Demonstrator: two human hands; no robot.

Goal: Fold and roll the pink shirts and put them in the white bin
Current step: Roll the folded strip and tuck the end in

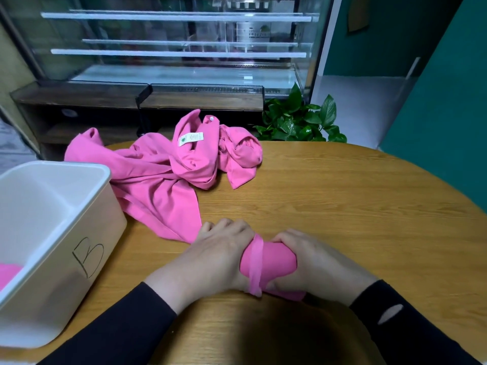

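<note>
Both hands, left hand point(218, 248) and right hand point(313, 262), are gripping a rolled shirt point(268, 262) at six o'clock on the table point(342, 196); the bin point(105, 206) is sitting at nine o'clock, loose shirts point(163, 167) at eleven.

Hand-drawn letter "B" in dark marker on the near wall of the white bin point(66, 233). Small white tag point(191, 138) with a green round mark and fine print on the pink shirt point(158, 167), too small to read. Label on a bottle point(253, 30) behind the glass, blurred, unreadable.
</note>
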